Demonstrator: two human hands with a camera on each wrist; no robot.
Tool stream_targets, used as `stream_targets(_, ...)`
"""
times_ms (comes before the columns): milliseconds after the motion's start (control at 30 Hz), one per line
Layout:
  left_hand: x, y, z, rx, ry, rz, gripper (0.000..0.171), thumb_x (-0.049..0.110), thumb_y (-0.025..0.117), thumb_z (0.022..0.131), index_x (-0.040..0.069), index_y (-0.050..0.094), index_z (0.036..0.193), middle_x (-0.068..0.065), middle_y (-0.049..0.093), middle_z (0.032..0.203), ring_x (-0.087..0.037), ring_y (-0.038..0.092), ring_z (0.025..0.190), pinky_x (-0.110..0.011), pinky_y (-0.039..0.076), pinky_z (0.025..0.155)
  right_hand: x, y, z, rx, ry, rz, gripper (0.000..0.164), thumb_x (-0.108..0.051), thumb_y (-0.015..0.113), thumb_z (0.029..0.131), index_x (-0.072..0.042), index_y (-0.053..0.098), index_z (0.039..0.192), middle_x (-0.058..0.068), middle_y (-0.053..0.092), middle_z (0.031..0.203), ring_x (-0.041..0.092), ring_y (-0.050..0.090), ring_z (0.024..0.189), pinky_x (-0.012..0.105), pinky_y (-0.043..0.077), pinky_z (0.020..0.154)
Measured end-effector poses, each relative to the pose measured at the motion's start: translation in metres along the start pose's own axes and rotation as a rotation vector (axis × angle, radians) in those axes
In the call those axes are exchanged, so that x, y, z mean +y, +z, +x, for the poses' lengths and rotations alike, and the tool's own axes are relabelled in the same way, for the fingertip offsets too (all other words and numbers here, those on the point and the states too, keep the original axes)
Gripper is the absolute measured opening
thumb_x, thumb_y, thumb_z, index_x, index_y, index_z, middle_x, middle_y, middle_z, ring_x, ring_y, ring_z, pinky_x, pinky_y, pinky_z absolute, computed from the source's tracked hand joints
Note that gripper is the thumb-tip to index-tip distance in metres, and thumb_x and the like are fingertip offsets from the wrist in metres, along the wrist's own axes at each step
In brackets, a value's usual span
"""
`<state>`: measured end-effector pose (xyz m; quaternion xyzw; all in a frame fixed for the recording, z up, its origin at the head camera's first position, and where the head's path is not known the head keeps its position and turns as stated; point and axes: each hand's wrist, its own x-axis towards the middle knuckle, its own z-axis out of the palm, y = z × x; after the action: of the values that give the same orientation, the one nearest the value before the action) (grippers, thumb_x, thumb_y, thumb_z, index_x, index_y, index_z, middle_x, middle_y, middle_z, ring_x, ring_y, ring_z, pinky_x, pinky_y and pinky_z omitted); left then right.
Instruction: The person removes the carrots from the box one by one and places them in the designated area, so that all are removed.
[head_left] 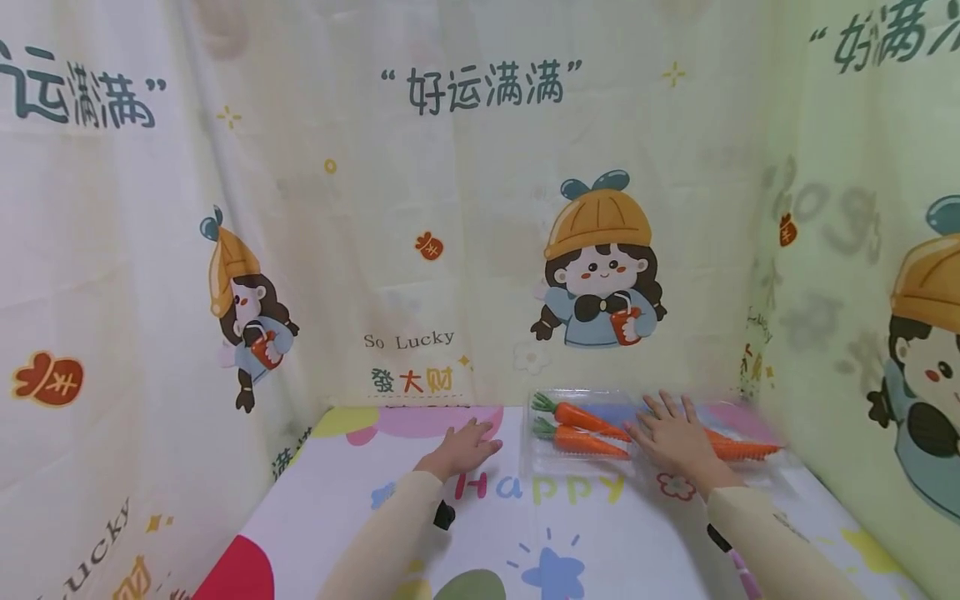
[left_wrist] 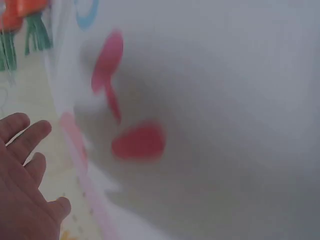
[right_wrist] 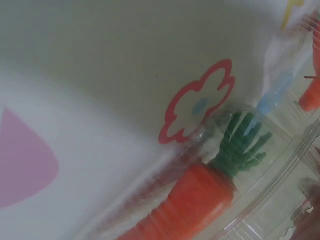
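Two clear plastic containers stand side by side at the back right of the table. In the head view, the left container [head_left: 529, 457] holds two orange carrots [head_left: 576, 414] with green tops. The right container [head_left: 774, 468] holds orange carrots [head_left: 750, 450], partly hidden by my right hand [head_left: 678, 437]. That hand lies palm down across its left part, fingers spread. Its carrot [right_wrist: 200, 195] shows through the plastic in the right wrist view. My left hand [head_left: 461, 450] reaches over the table left of the containers, fingers extended and holding nothing. In the left wrist view, carrot tops [left_wrist: 37, 32] appear beyond it.
A printed cloth [head_left: 480, 550] with coloured shapes and lettering covers the table. Patterned fabric walls [head_left: 480, 183] enclose it at the back and both sides; the containers stand close to the back wall. A strap [head_left: 444, 515] shows at the left wrist.
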<state>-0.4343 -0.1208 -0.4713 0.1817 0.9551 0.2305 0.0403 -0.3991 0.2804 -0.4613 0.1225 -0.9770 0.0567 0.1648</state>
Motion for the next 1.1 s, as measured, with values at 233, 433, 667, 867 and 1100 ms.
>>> stream_targets(233, 0.011, 0.028, -0.010, -0.005, 0.047, -0.298, 0.062, 0.043, 0.056, 0.104, 0.014, 0.043, 0.157, -0.009, 0.046, 0.160, -0.038, 0.035, 0.151, -0.062, 0.039, 0.113, -0.005, 0.005, -0.002, 0.024, 0.009, 0.007, 0.068, -0.056, 0.042, 0.105, 0.001, 0.070, 0.127, 0.028, 0.043, 0.156, 0.052, 0.024, 0.150, 0.070, 0.000, 0.122)
stream_targets(433, 0.016, 0.035, -0.014, -0.021, 0.019, -0.395, 0.056, 0.038, 0.063, 0.101, 0.021, 0.050, 0.154, -0.015, 0.029, 0.169, -0.032, 0.055, 0.122, -0.040, 0.055, 0.062, -0.008, 0.011, -0.007, 0.076, 0.000, 0.020, 0.064, -0.054, 0.046, 0.104, 0.001, 0.070, 0.127, 0.027, 0.047, 0.154, 0.051, 0.027, 0.150, 0.070, 0.000, 0.122)
stream_targets(667, 0.020, 0.041, -0.021, 0.059, 0.047, -0.386, 0.056, 0.031, 0.061, 0.103, 0.010, 0.049, 0.154, -0.015, 0.048, 0.158, -0.037, 0.039, 0.150, -0.057, 0.037, 0.117, -0.018, 0.012, -0.013, 0.078, -0.027, 0.012, 0.062, -0.049, 0.048, 0.105, 0.004, 0.067, 0.131, 0.027, 0.054, 0.148, 0.050, 0.031, 0.149, 0.069, 0.007, 0.122)
stream_targets(867, 0.024, 0.051, -0.036, 0.132, 0.048, -0.363, 0.063, 0.030, 0.061, 0.103, 0.001, 0.041, 0.156, -0.014, 0.058, 0.148, -0.037, 0.045, 0.145, -0.059, 0.034, 0.118, -0.035, 0.010, -0.022, 0.096, -0.026, 0.041, 0.058, -0.046, 0.050, 0.105, 0.005, 0.069, 0.126, 0.027, 0.058, 0.142, 0.051, 0.036, 0.146, 0.070, 0.013, 0.121)
stream_targets(1100, 0.038, 0.057, -0.058, 0.228, 0.054, -0.510, 0.061, 0.020, 0.061, 0.104, -0.011, 0.039, 0.152, -0.021, 0.066, 0.136, -0.036, 0.066, 0.119, -0.050, 0.054, 0.099, -0.059, 0.001, -0.035, 0.109, 0.077, 0.105, 0.057, -0.044, 0.050, 0.106, 0.006, 0.070, 0.125, 0.032, 0.059, 0.138, 0.055, 0.037, 0.142, 0.071, 0.017, 0.120)
